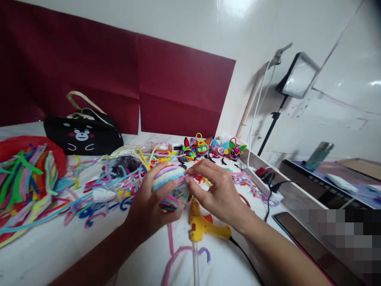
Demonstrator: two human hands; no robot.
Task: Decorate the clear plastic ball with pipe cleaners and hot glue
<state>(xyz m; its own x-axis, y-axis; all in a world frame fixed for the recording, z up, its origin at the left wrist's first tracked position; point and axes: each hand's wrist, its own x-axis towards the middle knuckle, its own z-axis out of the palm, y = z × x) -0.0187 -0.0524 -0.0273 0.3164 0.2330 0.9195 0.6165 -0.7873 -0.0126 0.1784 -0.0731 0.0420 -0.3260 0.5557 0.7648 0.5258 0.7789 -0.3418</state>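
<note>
My left hand [150, 206] is wrapped round a ball [171, 180] covered in pastel pipe cleaners, held just above the white table [59, 254]. Against the ball's right side, my right hand [216, 190] pinches the end of a pink pipe cleaner [190, 176]. Directly below both hands a yellow glue gun [202, 226] lies on the table, its black cord running off to the right. A pink and lilac pipe cleaner [178, 258] lies loose near the front.
Heaps of coloured pipe cleaners [26, 182] cover the left, beside a black bear-face bag [83, 137]. Finished colourful figures [208, 149] stand at the back. A phone [297, 230], power strip [264, 174] and lamp stand [297, 77] are on the right.
</note>
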